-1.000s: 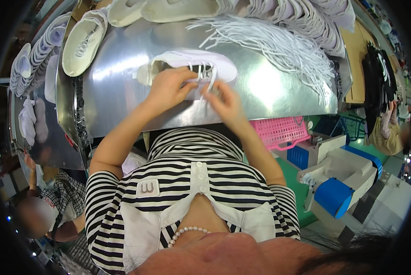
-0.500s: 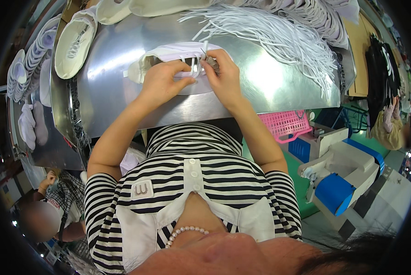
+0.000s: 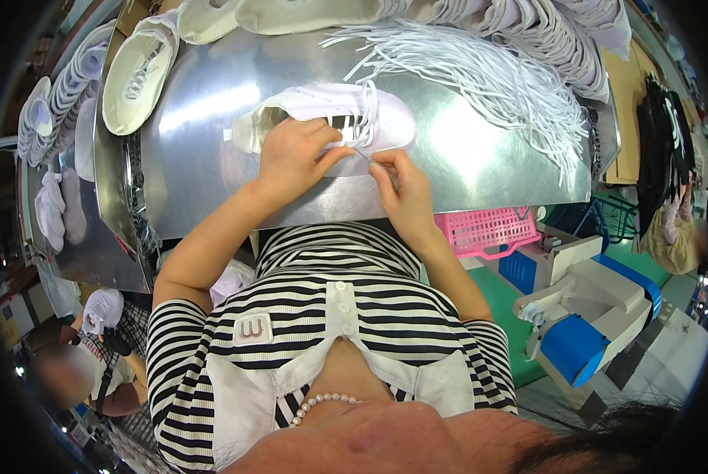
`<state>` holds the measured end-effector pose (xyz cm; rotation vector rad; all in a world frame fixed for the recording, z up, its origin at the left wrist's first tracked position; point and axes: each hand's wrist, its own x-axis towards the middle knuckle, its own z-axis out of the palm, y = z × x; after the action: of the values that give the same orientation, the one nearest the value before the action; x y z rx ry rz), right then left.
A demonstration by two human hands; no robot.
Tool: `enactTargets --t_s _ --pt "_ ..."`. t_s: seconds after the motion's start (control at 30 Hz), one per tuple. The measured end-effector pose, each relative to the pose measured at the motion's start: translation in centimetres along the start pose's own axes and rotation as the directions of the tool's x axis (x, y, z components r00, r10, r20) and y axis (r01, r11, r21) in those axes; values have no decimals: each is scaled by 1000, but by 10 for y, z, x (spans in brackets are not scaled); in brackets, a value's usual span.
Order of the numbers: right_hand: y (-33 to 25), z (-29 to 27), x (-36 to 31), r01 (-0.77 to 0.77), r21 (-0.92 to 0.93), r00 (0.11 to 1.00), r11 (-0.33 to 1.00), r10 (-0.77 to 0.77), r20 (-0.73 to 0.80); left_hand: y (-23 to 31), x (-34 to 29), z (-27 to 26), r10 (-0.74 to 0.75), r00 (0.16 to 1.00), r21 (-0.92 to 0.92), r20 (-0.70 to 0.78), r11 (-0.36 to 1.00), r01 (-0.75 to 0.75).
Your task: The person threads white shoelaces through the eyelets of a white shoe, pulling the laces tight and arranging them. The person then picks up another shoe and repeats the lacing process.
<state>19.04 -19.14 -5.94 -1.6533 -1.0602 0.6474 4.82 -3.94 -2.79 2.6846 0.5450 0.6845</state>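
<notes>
A white shoe upper lies on its side on the metal tabletop, toe pointing right, with a white shoelace partly threaded and looped over its front. My left hand grips the near edge of the shoe's lacing opening, some fingers inside, thumb outside. Close to the lowest eyelets, my right hand is closed in a pinch on a thin, dark, needle-like tool, whose tip reaches the shoe edge. Whether the tip is through an eyelet is too small to tell.
A heap of loose white laces lies at the back right. Rows of nested white uppers line the far edge; a laced upper stands at left. A pink basket and a blue-grey machine are at right. Another person sits lower left.
My right hand has moved from the far side of the lacing toward me, to the near edge. The lace now loops over the shoe's front. At lower left, the other person now holds a white shoe.
</notes>
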Motion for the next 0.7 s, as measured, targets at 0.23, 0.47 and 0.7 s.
enactTargets --t_s 0.23,0.47,0.7 --pt "-3 3 4 36 -30 999 999 -35 4 0 -1 0 8 1000 -35 29 999 -7" --pt "-10 34 0 -107 -28 994 994 106 -27 15 -16 -6 60 987 -158 152 987 -35" --pt "-4 -1 -6 29 -158 995 987 -13 100 8 -22 -14 101 990 -57 97 994 -96"
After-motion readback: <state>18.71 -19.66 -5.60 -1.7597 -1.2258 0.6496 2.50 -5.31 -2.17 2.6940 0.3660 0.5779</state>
